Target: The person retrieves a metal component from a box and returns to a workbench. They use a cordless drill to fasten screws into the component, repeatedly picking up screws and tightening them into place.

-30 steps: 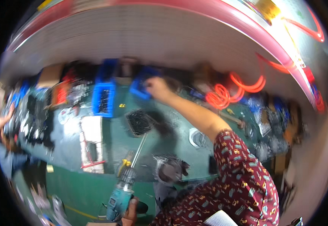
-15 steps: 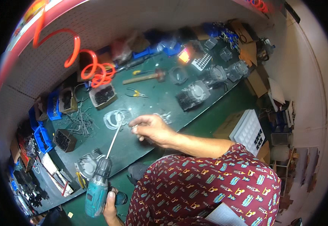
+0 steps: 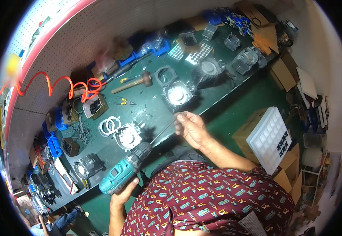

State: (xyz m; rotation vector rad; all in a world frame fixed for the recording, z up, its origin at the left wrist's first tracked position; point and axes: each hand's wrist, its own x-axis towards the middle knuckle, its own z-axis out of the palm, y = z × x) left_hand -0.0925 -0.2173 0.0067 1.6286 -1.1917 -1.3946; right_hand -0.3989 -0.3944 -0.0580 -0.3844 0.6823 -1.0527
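Note:
My left hand (image 3: 127, 192) is wrapped round the grip of a teal and black cordless drill (image 3: 117, 175), whose long thin bit (image 3: 163, 131) points up and to the right. At the bit's far end, my right hand (image 3: 191, 128) is closed in a pinch; anything small between its fingers is too fine to make out. Just beyond the drill's chuck sits a grey metal housing (image 3: 127, 137) with a bright round centre. Beside it lie pale ring-shaped gaskets (image 3: 110, 126). Another finned housing (image 3: 176, 94) stands past my right hand.
On the green bench (image 3: 147, 100) lie a hammer (image 3: 135, 82), yellow-handled pliers (image 3: 125, 101) and a tub of small dark parts (image 3: 95, 107). A coiled orange hose (image 3: 66, 84) hangs at left. White trays (image 3: 267, 137) stand on boxes at right. Another person (image 3: 57, 224) is at lower left.
The view has shifted. My left hand has swung the drill so its bit leans further right, away from the gaskets. My right hand has moved right to the bit's tip.

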